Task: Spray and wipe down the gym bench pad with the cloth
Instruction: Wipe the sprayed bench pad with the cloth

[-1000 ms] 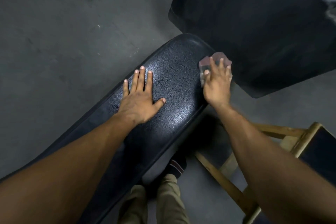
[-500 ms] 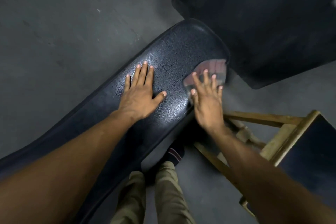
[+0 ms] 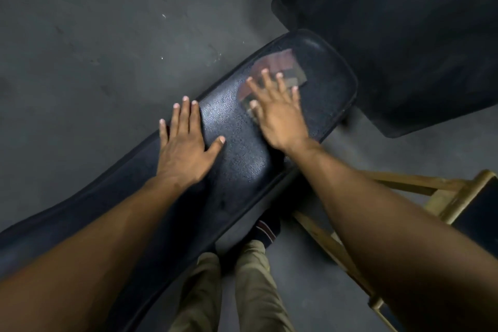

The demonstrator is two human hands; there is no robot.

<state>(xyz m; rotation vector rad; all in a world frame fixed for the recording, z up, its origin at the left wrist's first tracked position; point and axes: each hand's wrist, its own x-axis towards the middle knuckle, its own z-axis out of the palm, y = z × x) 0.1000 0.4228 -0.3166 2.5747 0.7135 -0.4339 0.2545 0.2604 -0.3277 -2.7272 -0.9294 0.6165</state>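
The black padded gym bench pad (image 3: 234,153) runs diagonally from lower left to its rounded end at upper right. A pinkish-grey cloth (image 3: 277,65) lies flat on the pad near that end. My right hand (image 3: 277,113) presses on the cloth with fingers spread, blurred by motion; the cloth's near part is hidden under the palm. My left hand (image 3: 186,143) lies flat and open on the pad's left edge, holding nothing. No spray bottle is in view.
A large black floor mat (image 3: 398,35) lies just past the bench end. A wooden-framed stool with a dark seat (image 3: 458,197) stands at the right. My legs in khaki trousers (image 3: 242,286) stand beside the bench on the grey floor.
My right hand has slid the cloth from the pad's right edge leftward onto the top surface near the end. The left hand has stayed flat in place.
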